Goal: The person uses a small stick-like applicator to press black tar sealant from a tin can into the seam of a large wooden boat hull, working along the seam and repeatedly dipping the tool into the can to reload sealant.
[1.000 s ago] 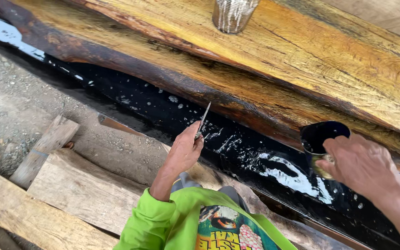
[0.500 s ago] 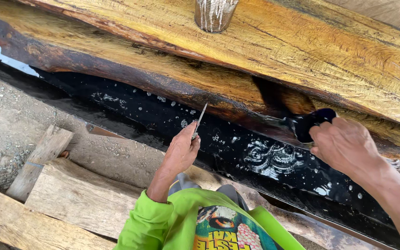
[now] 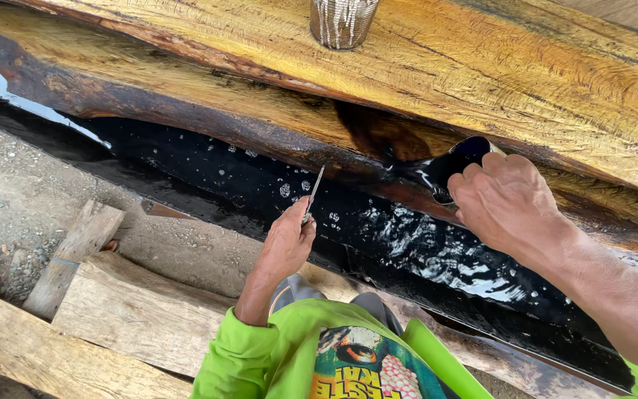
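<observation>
My left hand (image 3: 286, 244) pinches a thin metal blade (image 3: 314, 188) whose tip points up at the wet black coated surface (image 3: 407, 236). My right hand (image 3: 507, 203) grips a glossy black-smeared applicator (image 3: 459, 159); I cannot tell if it is a brush or a small cup. It presses against the brown lower edge of the big yellow wooden plank (image 3: 518, 81), where a dark wet stain (image 3: 378, 137) spreads. Green sleeves cover both my arms.
A streaked metal can (image 3: 343, 21) stands on the plank at the top. Rough pale timbers (image 3: 134, 310) lie at the lower left over gravelly ground (image 3: 9, 199). A smaller wood block (image 3: 75, 251) rests beside them.
My right hand rose from beside the black surface to the plank's brown edge, pressing the black applicator there and leaving a dark stain. My left hand stayed nearly still.
</observation>
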